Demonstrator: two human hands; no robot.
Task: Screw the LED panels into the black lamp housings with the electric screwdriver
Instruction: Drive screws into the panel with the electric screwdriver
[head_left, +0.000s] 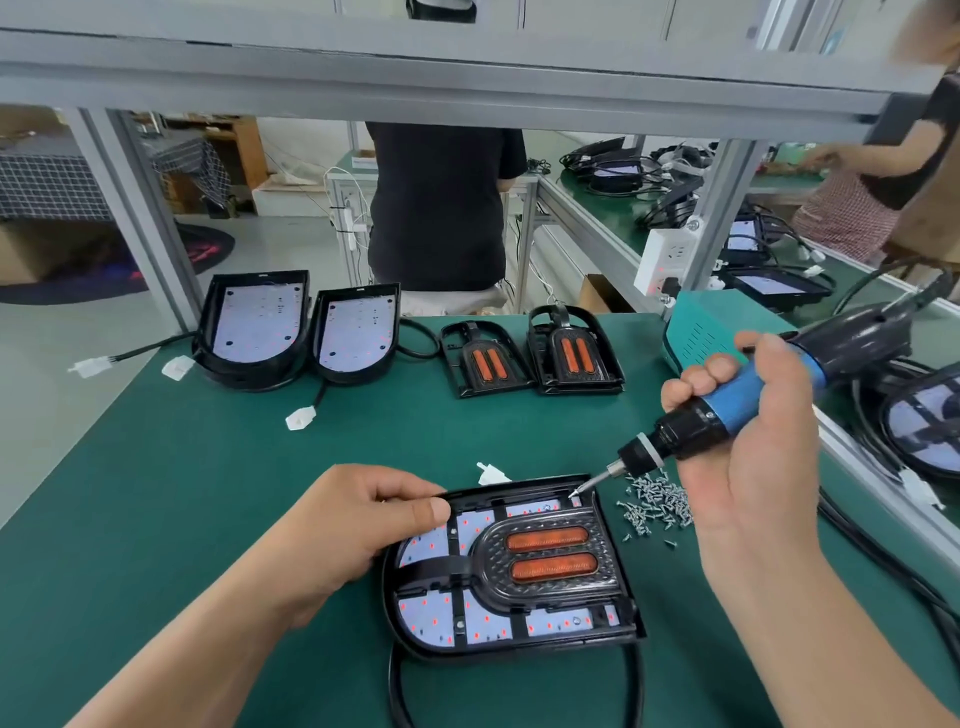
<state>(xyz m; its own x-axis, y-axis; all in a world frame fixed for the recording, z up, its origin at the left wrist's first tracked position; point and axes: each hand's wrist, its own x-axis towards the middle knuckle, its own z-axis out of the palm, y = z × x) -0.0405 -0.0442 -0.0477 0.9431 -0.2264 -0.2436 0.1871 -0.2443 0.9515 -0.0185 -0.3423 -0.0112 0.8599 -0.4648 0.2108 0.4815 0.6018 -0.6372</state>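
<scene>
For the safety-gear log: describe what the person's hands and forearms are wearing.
Nothing is worn. The left hand and right hand are bare: no gloves, rings or finger cots show. The left forearm and right forearm are bare to the picture's edge, with no sleeve, watch or wristband in view.

— How is the tabletop (208, 493) finished?
— A smooth, matt green covering is seen. Glossy black plastic is used for the near lamp housing (519, 647).
— And the screws (657, 506)?
— Bright metal. The electric screwdriver (740, 408) is sleeved in matt blue.
</scene>
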